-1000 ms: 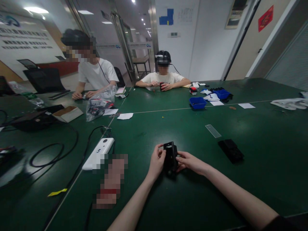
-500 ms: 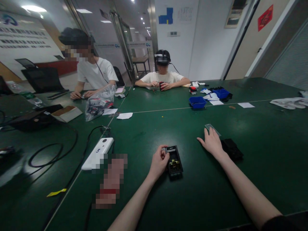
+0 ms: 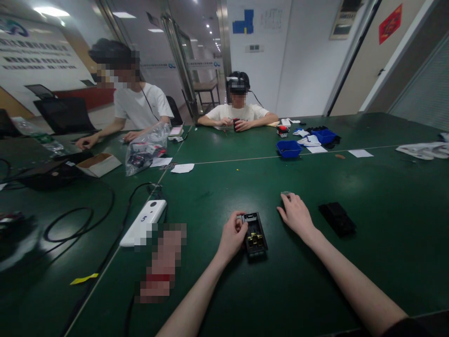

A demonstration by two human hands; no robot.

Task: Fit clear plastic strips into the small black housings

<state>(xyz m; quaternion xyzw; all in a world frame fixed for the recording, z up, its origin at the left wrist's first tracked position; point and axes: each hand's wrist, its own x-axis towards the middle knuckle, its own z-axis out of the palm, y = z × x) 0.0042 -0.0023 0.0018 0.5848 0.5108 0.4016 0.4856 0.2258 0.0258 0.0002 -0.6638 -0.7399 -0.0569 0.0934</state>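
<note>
My left hand point(image 3: 232, 235) is closed on the left edge of a small black plastic housing point(image 3: 255, 234). The housing lies face up on the green table, its open side showing brass-coloured metal parts within. To the right, my right hand point(image 3: 297, 215) is over the table with its fingers bent around a clear plastic plate point(image 3: 286, 193). Only a small edge of that plate shows past the fingertips; the rest is hidden by the hand. A black block-shaped part point(image 3: 337, 219) lies to the right of my right hand, apart from it.
A white power bank point(image 3: 143, 222) marked 5 and a blurred-out reddish object point(image 3: 166, 257) lie left, among black cables. Blue trays point(image 3: 289, 149), papers point(image 3: 182, 168) and a plastic bag point(image 3: 145, 150) are farther back. Two people sit at the far side.
My right hand has moved left, away from the black part, and the clear plate has moved with it. My left hand and the housing stay in place.
</note>
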